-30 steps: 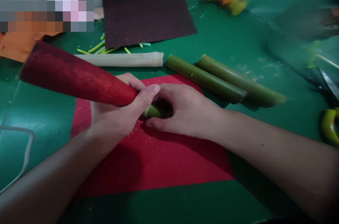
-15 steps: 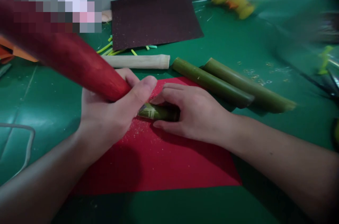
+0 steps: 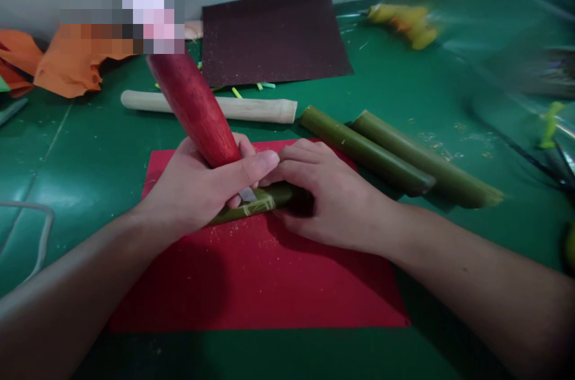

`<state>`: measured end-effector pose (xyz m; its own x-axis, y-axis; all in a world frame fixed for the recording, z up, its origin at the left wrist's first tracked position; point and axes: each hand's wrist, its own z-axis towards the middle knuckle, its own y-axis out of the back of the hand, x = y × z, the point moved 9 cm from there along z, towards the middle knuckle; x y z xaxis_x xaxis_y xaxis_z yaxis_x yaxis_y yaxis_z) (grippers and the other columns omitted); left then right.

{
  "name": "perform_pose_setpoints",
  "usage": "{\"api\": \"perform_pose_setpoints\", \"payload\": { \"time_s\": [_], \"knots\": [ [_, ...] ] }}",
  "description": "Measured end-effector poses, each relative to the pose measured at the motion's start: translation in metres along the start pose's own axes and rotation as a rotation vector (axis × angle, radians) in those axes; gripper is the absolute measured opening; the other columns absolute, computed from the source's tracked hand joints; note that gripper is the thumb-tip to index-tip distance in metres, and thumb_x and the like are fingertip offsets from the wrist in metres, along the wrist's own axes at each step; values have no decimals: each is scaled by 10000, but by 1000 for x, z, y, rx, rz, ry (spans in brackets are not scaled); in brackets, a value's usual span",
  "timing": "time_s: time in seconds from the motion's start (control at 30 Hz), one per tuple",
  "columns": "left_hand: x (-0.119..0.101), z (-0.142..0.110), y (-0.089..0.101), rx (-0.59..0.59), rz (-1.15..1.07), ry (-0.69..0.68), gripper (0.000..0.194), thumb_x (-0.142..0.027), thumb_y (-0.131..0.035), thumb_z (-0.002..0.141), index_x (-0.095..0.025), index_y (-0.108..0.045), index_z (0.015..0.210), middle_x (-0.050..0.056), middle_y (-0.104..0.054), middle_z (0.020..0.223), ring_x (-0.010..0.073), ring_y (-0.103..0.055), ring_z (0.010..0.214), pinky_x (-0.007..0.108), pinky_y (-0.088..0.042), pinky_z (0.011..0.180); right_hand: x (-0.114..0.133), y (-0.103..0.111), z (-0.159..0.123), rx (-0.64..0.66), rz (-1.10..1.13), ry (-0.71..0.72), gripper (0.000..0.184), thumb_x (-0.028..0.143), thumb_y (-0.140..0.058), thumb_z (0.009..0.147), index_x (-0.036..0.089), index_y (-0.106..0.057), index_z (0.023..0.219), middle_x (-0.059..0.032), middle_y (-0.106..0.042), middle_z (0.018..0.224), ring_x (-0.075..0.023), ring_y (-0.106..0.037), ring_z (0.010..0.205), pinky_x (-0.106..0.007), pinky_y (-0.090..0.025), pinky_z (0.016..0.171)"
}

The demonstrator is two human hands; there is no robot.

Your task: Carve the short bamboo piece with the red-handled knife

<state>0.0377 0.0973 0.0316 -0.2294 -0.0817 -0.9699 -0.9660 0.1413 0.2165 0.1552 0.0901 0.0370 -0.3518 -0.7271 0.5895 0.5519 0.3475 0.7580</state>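
Note:
My left hand [image 3: 202,182] is closed round the lower end of a red-handled carving knife [image 3: 197,107]. Its thick handle leans up and to the left, and a short metal blade shows under my fingers, against a green bamboo piece [image 3: 258,204]. Pale cut marks cross the skin of that bamboo. My right hand [image 3: 318,188] is wrapped over the bamboo's right end and steadies it; the fingertips of both hands nearly meet. Under the bamboo lies a red sheet [image 3: 269,290] sprinkled with fine shavings.
Two green bamboo tubes [image 3: 366,149] lie to the right, beyond my right hand. A pale peeled stick [image 3: 251,110] and a dark sheet [image 3: 274,35] are behind. Orange cloth or paper [image 3: 72,65] sits back left, a yellow tool [image 3: 404,23] back right. Scissors blades [image 3: 563,161] show at right.
The knife handle has swung from leaning far left to standing steeper. The bamboo has tilted, so more of it, its cut marks and the blade show now.

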Motion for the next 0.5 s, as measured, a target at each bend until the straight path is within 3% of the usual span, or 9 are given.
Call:
{"api": "perform_pose_setpoints", "payload": {
  "time_s": [0.17, 0.4, 0.5],
  "knots": [
    [0, -3, -18, 253, 4, 24, 202, -268, -788, 780, -193, -630, 680, -67, -551, 493, 41, -468, 396, 127, -336, 350, 2, -1, -1, -20, 5, 33, 201, 127, -631, 710, 173, -657, 904, -43, -672, 949, -199, -579, 923, -347, -417, 852],
    [-9, -5, -13, 144, -43, -178, 224, -333, -799, 774, -178, -653, 703, -45, -594, 557, 48, -487, 456, 142, -351, 381, 4, -2, 0, -12, 47, 35, 218, 136, -620, 675, 161, -628, 892, -39, -642, 919, -197, -544, 910, -357, -407, 852],
    [-9, -7, -17, 161, 9, -215, 288, -411, -781, 783, -178, -643, 684, -35, -600, 557, 61, -501, 454, 161, -372, 394, 3, -4, 0, 22, 61, 21, 204, 141, -619, 673, 165, -612, 876, -36, -633, 914, -199, -532, 905, -364, -400, 840]
  ]
}}
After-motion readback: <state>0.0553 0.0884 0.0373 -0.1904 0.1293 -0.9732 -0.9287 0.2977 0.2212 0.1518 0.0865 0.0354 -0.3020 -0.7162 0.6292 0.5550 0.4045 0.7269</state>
